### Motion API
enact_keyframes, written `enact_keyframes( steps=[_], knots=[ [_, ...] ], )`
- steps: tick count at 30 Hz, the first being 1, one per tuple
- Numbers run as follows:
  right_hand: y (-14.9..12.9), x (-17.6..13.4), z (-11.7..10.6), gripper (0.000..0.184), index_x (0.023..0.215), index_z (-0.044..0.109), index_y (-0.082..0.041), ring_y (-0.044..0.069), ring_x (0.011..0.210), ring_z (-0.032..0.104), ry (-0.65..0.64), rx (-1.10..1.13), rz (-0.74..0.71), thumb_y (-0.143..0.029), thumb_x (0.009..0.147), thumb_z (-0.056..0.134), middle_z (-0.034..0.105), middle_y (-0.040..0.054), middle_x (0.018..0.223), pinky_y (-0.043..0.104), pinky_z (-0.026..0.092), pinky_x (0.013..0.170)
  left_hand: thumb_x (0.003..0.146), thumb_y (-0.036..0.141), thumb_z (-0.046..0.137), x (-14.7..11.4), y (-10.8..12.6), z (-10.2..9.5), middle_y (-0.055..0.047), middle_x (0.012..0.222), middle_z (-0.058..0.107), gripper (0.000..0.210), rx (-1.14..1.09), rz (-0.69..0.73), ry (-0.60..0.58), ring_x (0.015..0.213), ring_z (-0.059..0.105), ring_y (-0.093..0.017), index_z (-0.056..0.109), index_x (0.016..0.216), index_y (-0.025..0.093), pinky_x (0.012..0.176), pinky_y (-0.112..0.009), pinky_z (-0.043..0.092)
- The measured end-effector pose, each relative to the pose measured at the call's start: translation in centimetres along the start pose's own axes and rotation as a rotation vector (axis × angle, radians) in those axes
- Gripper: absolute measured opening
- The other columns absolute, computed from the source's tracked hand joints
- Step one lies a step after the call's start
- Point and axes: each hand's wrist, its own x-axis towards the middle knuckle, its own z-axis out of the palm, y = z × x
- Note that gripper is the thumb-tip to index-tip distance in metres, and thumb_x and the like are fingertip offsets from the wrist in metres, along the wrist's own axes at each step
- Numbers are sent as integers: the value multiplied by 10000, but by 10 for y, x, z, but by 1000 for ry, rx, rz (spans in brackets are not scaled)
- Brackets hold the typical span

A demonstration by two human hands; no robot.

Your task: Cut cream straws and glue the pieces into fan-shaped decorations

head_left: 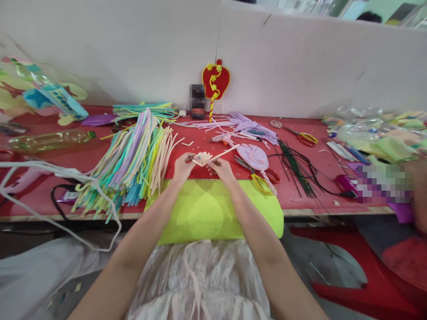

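My left hand (184,166) pinches the left side of a small peach piece of bent pipe cleaner (202,159), which has a greyish-blue spot near its middle. At its right side, the fingers of my right hand (220,169) are closed on a peach pipe cleaner (227,151) that slants up and to the right. Whether this strand is joined to the small piece I cannot tell. Just beyond my right hand lie a pink glue gun (224,139) and a round lilac pipe-cleaner shape (252,156), which partly covers yellow-and-red-handled scissors (263,183).
A big bundle of pastel pipe cleaners (128,155) lies left, with lilac ones (250,126) behind. Green wires (296,169) and a black cable are right. A red apple-shaped decoration (216,82) stands at the wall. A yellow-green sheet (207,209) hangs over the front edge.
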Motion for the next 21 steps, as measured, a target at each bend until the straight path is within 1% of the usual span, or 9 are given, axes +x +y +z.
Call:
enact_keyframes(
  steps=[4, 8, 10, 12, 14, 16, 18, 20, 21],
  knots=[
    [-2, -2, 0, 343, 756, 645, -164, 120, 620, 601, -18, 3, -7, -467, 619, 731, 672, 30, 722, 213, 529, 477, 664, 316, 662, -1, 1, 0, -21, 785, 671, 199, 23, 21, -9, 748, 620, -150, 631, 803, 177, 719, -255, 480],
    [-2, -2, -1, 347, 813, 674, -181, 135, 680, 625, -25, 25, -11, -464, 620, 725, 678, 22, 743, 226, 546, 529, 681, 356, 660, -1, 3, 1, -23, 793, 679, 222, 0, -21, -36, 757, 624, -158, 642, 816, 181, 721, -259, 482],
    [-1, -1, -1, 348, 809, 678, -183, 134, 676, 626, -3, 35, -14, -468, 616, 723, 676, 15, 726, 228, 543, 540, 721, 396, 629, -2, 6, 0, -34, 814, 690, 245, -22, -26, -50, 780, 631, -168, 656, 820, 173, 750, -271, 480],
    [-1, 0, -2, 347, 804, 678, -183, 132, 664, 623, 38, 48, -28, -468, 611, 723, 671, 9, 711, 230, 539, 542, 796, 453, 533, -4, 10, -1, -46, 806, 696, 320, -68, -25, -36, 793, 638, -178, 670, 822, 165, 787, -292, 476],
    [-1, 1, -2, 342, 794, 674, -181, 131, 660, 619, 79, 67, -47, -464, 608, 723, 665, 5, 701, 230, 536, 538, 869, 503, 382, -6, 15, -2, -57, 797, 698, 453, -129, -39, -23, 801, 645, -181, 681, 833, 164, 818, -314, 473],
    [-2, 1, -2, 339, 783, 668, -181, 131, 664, 616, 110, 85, -51, -460, 601, 727, 662, 4, 701, 229, 532, 532, 890, 522, 305, -8, 18, -2, -63, 812, 701, 521, -167, -56, -30, 818, 648, -182, 688, 850, 172, 837, -328, 472],
    [-3, 1, -1, 339, 771, 660, -181, 135, 672, 616, 132, 92, -45, -462, 594, 730, 662, 4, 706, 227, 527, 527, 845, 521, 432, -8, 19, -1, -61, 844, 704, 429, -141, -49, -55, 837, 647, -188, 689, 869, 178, 829, -324, 477],
    [-4, 1, 0, 343, 774, 658, -183, 140, 679, 617, 138, 90, -48, -468, 596, 727, 663, 5, 709, 230, 526, 530, 739, 464, 617, -8, 16, 0, -52, 852, 706, 329, -90, -27, -83, 823, 647, -191, 685, 886, 177, 789, -306, 488],
    [-5, 0, 0, 346, 781, 659, -184, 143, 681, 617, 131, 88, -53, -472, 600, 723, 663, 5, 710, 234, 526, 534, 696, 429, 669, -7, 14, 1, -47, 843, 707, 317, -67, -20, -92, 805, 648, -189, 683, 886, 176, 765, -295, 492]
  ],
)
